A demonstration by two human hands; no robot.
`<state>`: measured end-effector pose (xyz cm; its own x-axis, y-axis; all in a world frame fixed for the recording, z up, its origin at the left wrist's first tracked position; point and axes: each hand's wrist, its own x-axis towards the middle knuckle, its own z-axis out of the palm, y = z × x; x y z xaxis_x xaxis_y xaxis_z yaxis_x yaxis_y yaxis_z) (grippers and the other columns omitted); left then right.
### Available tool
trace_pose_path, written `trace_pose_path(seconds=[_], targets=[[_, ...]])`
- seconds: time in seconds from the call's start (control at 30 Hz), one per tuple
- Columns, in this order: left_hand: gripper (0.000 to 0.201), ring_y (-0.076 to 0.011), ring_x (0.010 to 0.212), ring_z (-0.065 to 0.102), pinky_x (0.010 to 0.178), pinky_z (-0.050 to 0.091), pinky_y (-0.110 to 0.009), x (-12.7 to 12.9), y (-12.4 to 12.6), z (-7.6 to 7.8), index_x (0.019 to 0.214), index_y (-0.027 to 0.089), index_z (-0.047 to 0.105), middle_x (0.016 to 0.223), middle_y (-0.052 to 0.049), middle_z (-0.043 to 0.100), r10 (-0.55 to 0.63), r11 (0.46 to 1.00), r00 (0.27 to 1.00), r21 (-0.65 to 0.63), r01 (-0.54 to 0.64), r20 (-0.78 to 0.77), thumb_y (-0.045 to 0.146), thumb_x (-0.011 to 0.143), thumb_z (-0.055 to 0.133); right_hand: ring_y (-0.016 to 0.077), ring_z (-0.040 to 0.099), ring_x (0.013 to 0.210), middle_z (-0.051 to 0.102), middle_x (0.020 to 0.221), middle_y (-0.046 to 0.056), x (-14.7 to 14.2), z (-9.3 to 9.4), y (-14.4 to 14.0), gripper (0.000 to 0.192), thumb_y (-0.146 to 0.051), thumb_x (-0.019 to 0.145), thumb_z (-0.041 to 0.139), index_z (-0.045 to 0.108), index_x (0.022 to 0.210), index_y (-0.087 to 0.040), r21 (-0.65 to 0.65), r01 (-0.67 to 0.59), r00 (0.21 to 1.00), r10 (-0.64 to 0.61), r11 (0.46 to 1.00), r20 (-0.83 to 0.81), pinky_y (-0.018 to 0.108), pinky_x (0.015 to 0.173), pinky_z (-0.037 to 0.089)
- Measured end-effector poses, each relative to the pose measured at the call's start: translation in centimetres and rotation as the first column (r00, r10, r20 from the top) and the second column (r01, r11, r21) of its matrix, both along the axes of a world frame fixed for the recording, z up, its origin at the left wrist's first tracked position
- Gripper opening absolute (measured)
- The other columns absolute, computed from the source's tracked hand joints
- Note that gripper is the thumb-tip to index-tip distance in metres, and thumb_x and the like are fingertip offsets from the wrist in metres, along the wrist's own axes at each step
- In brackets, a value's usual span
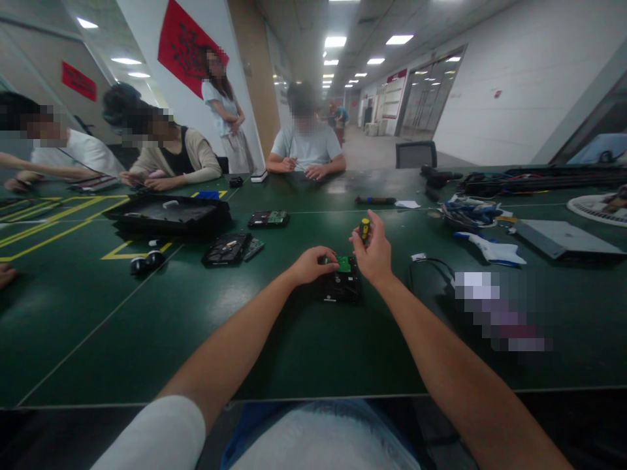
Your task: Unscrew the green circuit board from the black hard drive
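On the green table [147, 339], straight ahead in the head view, a black hard drive [341, 286] lies flat with a small green circuit board [344, 264] showing on its top. The left hand [313, 264] rests on the drive's left upper edge, fingers curled down onto it, holding it steady. The right hand [375, 254] is raised just above the drive's right side, fingers closed round a screwdriver [364, 230] with a yellow-and-black handle that stands upright; its tip is hidden behind the hand.

To the left lie an opened drive [226, 249], another drive [268, 219] farther back, and a black tray [169, 215]. To the right, a black cable [431, 264] curves just beside the right wrist. Other people sit at the far side of the table, their hands well apart from the drive.
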<state>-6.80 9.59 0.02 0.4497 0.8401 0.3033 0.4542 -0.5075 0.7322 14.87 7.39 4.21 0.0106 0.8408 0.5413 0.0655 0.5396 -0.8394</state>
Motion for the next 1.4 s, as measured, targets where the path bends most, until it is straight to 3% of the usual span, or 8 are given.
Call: trace_pose_path(seconds=[0.23, 0.4, 0.57, 0.8, 1.07, 1.4], targets=[[0.020, -0.0251, 0.115, 0.066, 0.110, 0.046, -0.044, 0.1, -0.2, 0.2, 0.095, 0.022, 0.075, 0.121, -0.006, 0.073, 0.009, 1.000, 1.000, 0.000, -0.009, -0.003, 0.038, 0.083, 0.078, 0.0338, 0.064, 0.126, 0.062, 0.146, 0.006, -0.1, 0.5, -0.3, 0.054, -0.047, 0.099, 0.054, 0.044, 0.151, -0.038, 0.235, 0.226, 0.923, -0.285, 0.946, 0.260, 0.057, 0.111, 0.049], [0.020, -0.0247, 0.114, 0.066, 0.109, 0.046, -0.043, 0.2, -0.1, 0.0, 0.095, 0.022, 0.076, 0.120, -0.006, 0.073, 0.010, 1.000, 1.000, -0.005, -0.010, 0.014, 0.037, 0.083, 0.078, 0.0325, 0.057, 0.134, 0.056, 0.150, 0.008, 0.0, 0.0, 0.5, 0.052, -0.039, 0.102, 0.048, 0.041, 0.153, -0.034, 0.355, 0.220, 0.867, -0.349, 0.908, 0.355, 0.057, 0.115, 0.045], [0.019, -0.0249, 0.114, 0.066, 0.109, 0.046, -0.043, 0.1, 0.0, -0.1, 0.095, 0.023, 0.076, 0.120, -0.005, 0.073, 0.004, 1.000, 1.000, 0.007, -0.004, 0.015, 0.036, 0.082, 0.079, 0.0311, 0.060, 0.122, 0.061, 0.135, 0.014, 0.0, -0.2, 0.8, 0.049, -0.038, 0.102, 0.049, 0.046, 0.150, -0.029, 0.402, 0.230, 0.850, -0.384, 0.886, 0.362, 0.057, 0.108, 0.050], [0.021, -0.0244, 0.111, 0.067, 0.106, 0.047, -0.043, -0.1, 0.1, -0.2, 0.097, 0.023, 0.076, 0.122, -0.006, 0.072, 0.005, 1.000, 1.000, 0.011, -0.005, 0.004, 0.038, 0.082, 0.079, 0.0321, 0.059, 0.130, 0.059, 0.144, 0.009, -0.2, -0.1, 0.2, 0.046, -0.044, 0.101, 0.053, 0.048, 0.146, -0.033, 0.335, 0.154, 0.901, -0.271, 0.930, 0.338, 0.056, 0.114, 0.047], [0.020, -0.0248, 0.113, 0.066, 0.108, 0.047, -0.043, 0.0, 0.2, -0.3, 0.096, 0.023, 0.076, 0.122, -0.006, 0.072, 0.007, 1.000, 1.000, 0.000, -0.007, 0.003, 0.038, 0.083, 0.079, 0.0292, 0.066, 0.124, 0.062, 0.140, 0.013, -0.3, -1.2, 0.9, 0.049, -0.045, 0.100, 0.057, 0.044, 0.146, -0.031, 0.290, 0.109, 0.944, -0.191, 0.951, 0.269, 0.051, 0.110, 0.052], [0.019, -0.0235, 0.113, 0.066, 0.110, 0.045, -0.042, 0.0, 0.1, -0.2, 0.097, 0.023, 0.076, 0.119, -0.005, 0.073, 0.002, 1.000, 1.000, 0.028, -0.002, -0.005, 0.035, 0.083, 0.078, 0.0280, 0.072, 0.112, 0.068, 0.129, 0.014, -0.1, -2.3, 2.2, 0.054, -0.045, 0.103, 0.054, 0.037, 0.150, -0.028, 0.346, 0.131, 0.938, -0.229, 0.929, 0.261, 0.052, 0.101, 0.059]])
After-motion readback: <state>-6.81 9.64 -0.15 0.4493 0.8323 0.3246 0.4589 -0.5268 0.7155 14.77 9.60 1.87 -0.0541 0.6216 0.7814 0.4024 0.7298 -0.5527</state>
